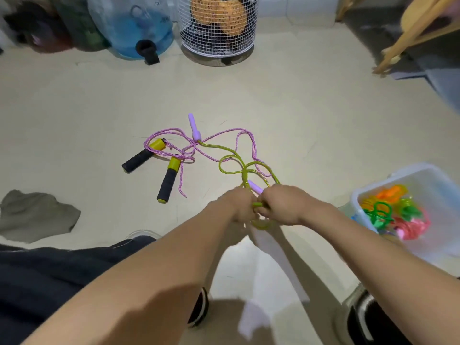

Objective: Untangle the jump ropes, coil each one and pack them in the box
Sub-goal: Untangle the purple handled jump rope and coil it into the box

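The green rope (231, 161), tangled with a pink rope (174, 143) on the pale floor (298, 100), vanishes between the left hand (240, 206) and right hand (283, 205), both curled tight around its coil, beside a box (373, 190) cut off at right.

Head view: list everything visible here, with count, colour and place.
green rope: one, yellow-green, floor centre, near end held in both hands
lilac handles: two, one on floor, one at the hands
pink rope: one, pink, looped over the green rope
foam handles: two, black and yellow, floor left
box: one, clear, right, holding coiled coloured ropes
cloth: one, grey, left
wire basket: one, white, far
water jug: one, blue, far
left hand: grips green rope
right hand: grips green rope
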